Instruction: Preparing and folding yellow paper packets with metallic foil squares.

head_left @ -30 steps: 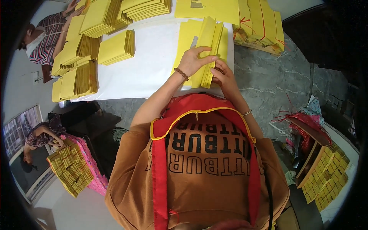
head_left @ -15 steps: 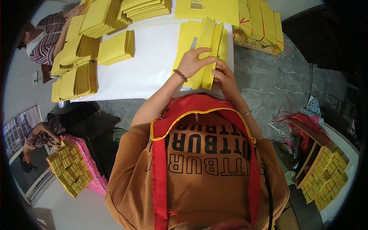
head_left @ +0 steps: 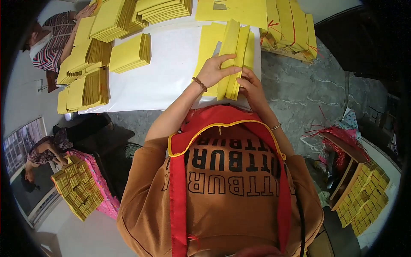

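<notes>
A stack of folded yellow paper (head_left: 231, 40) stands partly fanned in front of me at the table's right side, its folds running away from me. My left hand (head_left: 217, 72) lies over its left side, with index finger and thumb reaching across the folds. At the right edge, my right hand (head_left: 252, 88) grips the near part between thumb and bent fingers; some of those fingers are hidden behind the paper. Beneath the stack lie flat yellow sheets (head_left: 207, 40) with a small grey patch showing.
Piles of folded yellow paper (head_left: 128, 53) cover the left of the white table (head_left: 167, 73). Tied yellow bundles (head_left: 295, 30) stand at the far right corner. A co-worker's arm (head_left: 68, 45) reaches in at far left. Another person (head_left: 45, 150) is beside a stacked yellow pile (head_left: 79, 188).
My left hand and the near end of the folded paper have shifted very slightly. Both hands keep their hold.
</notes>
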### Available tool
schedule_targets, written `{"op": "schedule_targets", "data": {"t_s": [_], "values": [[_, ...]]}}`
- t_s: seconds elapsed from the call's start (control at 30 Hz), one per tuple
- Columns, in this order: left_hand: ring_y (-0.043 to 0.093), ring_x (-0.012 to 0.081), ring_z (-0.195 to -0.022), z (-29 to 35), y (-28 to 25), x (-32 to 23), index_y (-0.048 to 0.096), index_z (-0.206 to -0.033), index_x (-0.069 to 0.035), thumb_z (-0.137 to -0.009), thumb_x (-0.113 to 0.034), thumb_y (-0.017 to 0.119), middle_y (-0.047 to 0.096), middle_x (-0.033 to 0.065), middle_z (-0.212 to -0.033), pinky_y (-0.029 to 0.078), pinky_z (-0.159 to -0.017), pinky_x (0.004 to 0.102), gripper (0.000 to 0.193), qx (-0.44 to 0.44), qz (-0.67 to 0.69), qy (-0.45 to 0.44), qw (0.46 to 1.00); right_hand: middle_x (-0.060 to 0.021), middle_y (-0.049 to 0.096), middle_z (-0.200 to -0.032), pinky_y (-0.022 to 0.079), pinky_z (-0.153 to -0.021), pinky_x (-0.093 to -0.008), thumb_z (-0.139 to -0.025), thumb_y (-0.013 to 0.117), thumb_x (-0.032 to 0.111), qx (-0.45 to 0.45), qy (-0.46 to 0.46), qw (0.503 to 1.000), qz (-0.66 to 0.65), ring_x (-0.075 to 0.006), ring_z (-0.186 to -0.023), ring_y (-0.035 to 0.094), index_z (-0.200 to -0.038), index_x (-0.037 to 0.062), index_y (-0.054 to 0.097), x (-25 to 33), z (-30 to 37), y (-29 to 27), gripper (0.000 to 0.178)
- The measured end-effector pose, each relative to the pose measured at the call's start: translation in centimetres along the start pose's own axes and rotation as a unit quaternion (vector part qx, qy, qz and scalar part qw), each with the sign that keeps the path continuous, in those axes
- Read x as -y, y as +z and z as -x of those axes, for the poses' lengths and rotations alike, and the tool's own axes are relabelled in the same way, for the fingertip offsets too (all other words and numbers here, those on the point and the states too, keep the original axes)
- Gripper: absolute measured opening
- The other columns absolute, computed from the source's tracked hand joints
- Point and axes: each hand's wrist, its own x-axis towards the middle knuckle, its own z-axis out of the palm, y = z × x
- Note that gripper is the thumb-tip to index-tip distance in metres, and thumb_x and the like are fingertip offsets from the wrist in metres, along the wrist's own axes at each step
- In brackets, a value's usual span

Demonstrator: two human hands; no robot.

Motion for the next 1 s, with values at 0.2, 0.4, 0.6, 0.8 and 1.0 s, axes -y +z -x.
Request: {"op": "schedule_targets", "data": {"t_s": [0.2,0.4,0.6,0.8,1.0], "values": [[0.054,0.0175,-0.097,0.1,-0.2,-1.4,0.053,-0.116,0.0,-0.075,-0.029,0.068,0.058,0.0147,-0.106,0.042,-0.084,0.0277,0.053,0.016,-0.044,-0.039,0.998,-0.0057,0.054,-0.107,0.046,-0.08,-0.028,-0.082,0.054,0.012,-0.003,0.003,0.999,0.034,-0.0132,-0.097,0.052,-0.121,0.0034,0.045,-0.2,-0.3,-0.1,0.041],[0.054,0.0186,-0.098,0.1,-0.3,-0.6,0.052,-0.116,0.001,-0.076,-0.032,0.067,0.058,0.0161,-0.106,0.041,-0.085,0.0277,0.054,0.026,-0.034,-0.023,0.999,-0.0048,0.054,-0.107,0.045,-0.079,-0.0271,-0.082,0.053,0.013,-0.004,0.001,1.0,0.017,-0.0132,-0.095,0.052,-0.12,0.0042,0.045,0.0,0.0,0.2,0.04],[0.052,0.0176,-0.101,0.3,-0.5,-0.6,0.052,-0.116,0.001,-0.077,-0.031,0.067,0.056,0.0163,-0.109,0.039,-0.088,0.0271,0.053,0.036,0.004,-0.029,0.999,-0.0027,0.053,-0.105,0.043,-0.074,-0.0225,-0.082,0.053,0.014,-0.012,0.006,1.0,0.021,-0.0097,-0.092,0.051,-0.121,0.0046,0.045,-0.5,-0.2,-0.3,0.041],[0.054,0.0182,-0.097,0.3,-0.6,-0.4,0.055,-0.112,0.002,-0.079,-0.033,0.064,0.058,0.0162,-0.105,0.041,-0.085,0.0272,0.048,0.038,0.05,-0.057,0.996,-0.003,0.053,-0.105,0.042,-0.075,-0.0216,-0.082,0.051,0.012,-0.001,0.001,1.0,0.009,-0.0094,-0.092,0.051,-0.121,0.0039,0.045,-0.4,-0.3,-0.4,0.04],[0.056,0.017,-0.085,0.2,-0.5,0.2,0.061,-0.101,0.001,-0.081,-0.026,0.061,0.06,0.0134,-0.09,0.044,-0.075,0.0259,0.033,0.016,0.087,-0.112,0.99,-0.0055,0.053,-0.107,0.042,-0.083,-0.0264,-0.082,0.047,0.008,-0.002,-0.008,0.999,-0.037,-0.0131,-0.095,0.052,-0.118,0.0009,0.045,-0.1,-0.2,-0.1,0.037]]}}
